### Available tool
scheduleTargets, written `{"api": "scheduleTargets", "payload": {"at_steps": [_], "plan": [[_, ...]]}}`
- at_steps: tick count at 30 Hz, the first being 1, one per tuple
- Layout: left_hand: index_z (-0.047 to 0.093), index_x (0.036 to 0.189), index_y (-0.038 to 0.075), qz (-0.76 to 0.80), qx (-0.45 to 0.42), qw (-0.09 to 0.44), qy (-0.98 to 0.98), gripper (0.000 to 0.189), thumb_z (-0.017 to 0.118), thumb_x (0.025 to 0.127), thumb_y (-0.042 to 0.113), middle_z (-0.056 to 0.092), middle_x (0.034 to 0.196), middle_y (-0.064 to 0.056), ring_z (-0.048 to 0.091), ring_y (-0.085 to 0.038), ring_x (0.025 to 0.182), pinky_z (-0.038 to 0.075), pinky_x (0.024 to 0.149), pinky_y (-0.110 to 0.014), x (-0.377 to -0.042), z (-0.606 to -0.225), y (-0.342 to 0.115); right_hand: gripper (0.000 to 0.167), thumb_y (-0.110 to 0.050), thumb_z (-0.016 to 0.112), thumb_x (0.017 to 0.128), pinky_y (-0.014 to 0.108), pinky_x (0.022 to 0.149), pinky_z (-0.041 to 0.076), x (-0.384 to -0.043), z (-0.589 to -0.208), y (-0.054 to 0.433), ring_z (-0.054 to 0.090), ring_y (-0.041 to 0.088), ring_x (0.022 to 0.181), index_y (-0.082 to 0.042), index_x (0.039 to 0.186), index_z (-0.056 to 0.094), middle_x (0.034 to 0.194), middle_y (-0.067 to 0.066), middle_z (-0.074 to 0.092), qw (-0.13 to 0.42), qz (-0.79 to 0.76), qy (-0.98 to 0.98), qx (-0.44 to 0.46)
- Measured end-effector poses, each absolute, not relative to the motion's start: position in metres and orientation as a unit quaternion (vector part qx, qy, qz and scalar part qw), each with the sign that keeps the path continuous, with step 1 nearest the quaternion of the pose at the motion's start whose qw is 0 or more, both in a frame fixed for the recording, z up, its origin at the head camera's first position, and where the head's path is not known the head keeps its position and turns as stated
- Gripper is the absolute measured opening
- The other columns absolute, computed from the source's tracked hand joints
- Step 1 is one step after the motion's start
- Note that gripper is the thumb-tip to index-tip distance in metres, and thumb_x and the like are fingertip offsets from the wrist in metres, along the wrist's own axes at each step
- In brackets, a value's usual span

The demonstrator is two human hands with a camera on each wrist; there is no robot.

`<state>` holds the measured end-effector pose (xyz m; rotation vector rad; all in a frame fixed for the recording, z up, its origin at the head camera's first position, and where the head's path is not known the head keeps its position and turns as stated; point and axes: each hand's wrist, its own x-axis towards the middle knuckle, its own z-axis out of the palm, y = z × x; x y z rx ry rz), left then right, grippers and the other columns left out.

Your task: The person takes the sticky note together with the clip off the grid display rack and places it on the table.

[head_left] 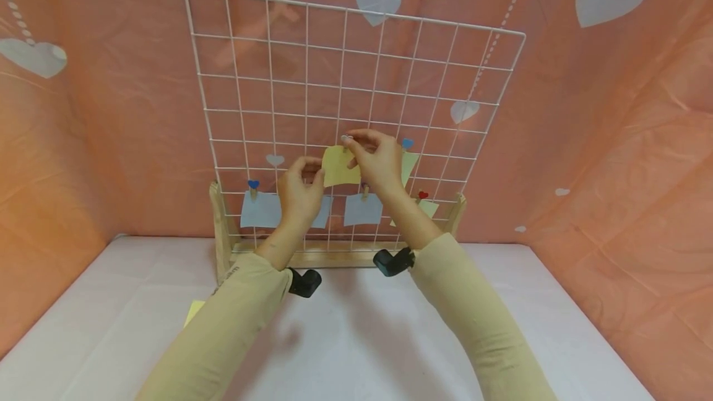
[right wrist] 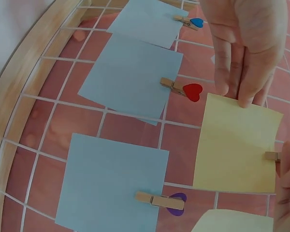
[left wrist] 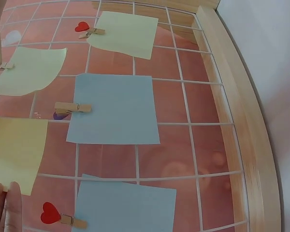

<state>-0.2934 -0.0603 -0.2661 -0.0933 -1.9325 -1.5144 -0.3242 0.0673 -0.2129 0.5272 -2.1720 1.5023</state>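
At the middle of a white wire grid (head_left: pixel 307 47), a yellow paper note (head_left: pixel 338 166) lies against the wires. My left hand (head_left: pixel 301 194) pinches the note's left edge between thumb and fingers. From the right, my right hand (head_left: pixel 381 163) holds a small wooden clothespin (right wrist: pixel 271 155) with a white heart at the note's top edge. In the right wrist view, the clothespin's tip overlaps the paper, and the fingertips partly hide its other end. Below the yellow note, a blue note (left wrist: pixel 113 108) hangs from a clothespin with a purple heart.
More blue notes (head_left: pixel 260 210) and pale green notes (left wrist: pixel 123 34) hang on the lower grid from heart clothespins. A wooden stand (head_left: pixel 312 258) carries the grid on a white table (head_left: pixel 345 339). Another yellow paper (head_left: pixel 194 310) lies beside my left sleeve. An orange curtain (head_left: pixel 624 141) surrounds the table.
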Motion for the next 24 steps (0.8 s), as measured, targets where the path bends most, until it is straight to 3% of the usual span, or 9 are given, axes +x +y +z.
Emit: {"api": "scheduleTargets", "payload": {"at_steps": [11, 18, 24], "plan": [[0.065, 0.103, -0.004, -0.59, -0.026, 0.324, -0.739, 0.015, 0.057, 0.091, -0.001, 0.067, 0.1, -0.02, 0.063, -0.03, 0.091, 0.052, 0.063, -0.019, -0.288, -0.265, -0.062, 0.022, -0.019, 0.072, 0.087, 0.016, 0.046, 0.041, -0.325, -0.208, 0.071, 0.054, 0.004, 0.044, -0.005, 0.102, 0.075, 0.089, 0.016, 0.074, 0.241, 0.594, -0.745, 0.184], [0.064, 0.105, -0.004, -0.606, -0.025, 0.304, -0.735, 0.015, 0.057, 0.092, -0.001, 0.065, 0.103, -0.02, 0.062, -0.028, 0.093, 0.051, 0.06, -0.012, -0.283, -0.27, -0.068, 0.021, -0.019, 0.072, 0.087, 0.023, 0.05, 0.049, -0.322, -0.213, 0.078, 0.058, 0.022, 0.049, -0.005, 0.102, 0.075, 0.083, 0.019, 0.072, 0.233, 0.607, -0.739, 0.176], [0.063, 0.106, -0.005, -0.608, -0.024, 0.294, -0.737, 0.016, 0.058, 0.091, -0.001, 0.065, 0.104, -0.021, 0.063, -0.029, 0.093, 0.051, 0.058, -0.011, -0.277, -0.278, -0.076, 0.024, -0.023, 0.07, 0.088, 0.018, 0.043, 0.037, -0.319, -0.219, 0.085, 0.06, 0.024, 0.049, -0.004, 0.103, 0.074, 0.092, 0.016, 0.073, 0.218, 0.616, -0.739, 0.164]]}}
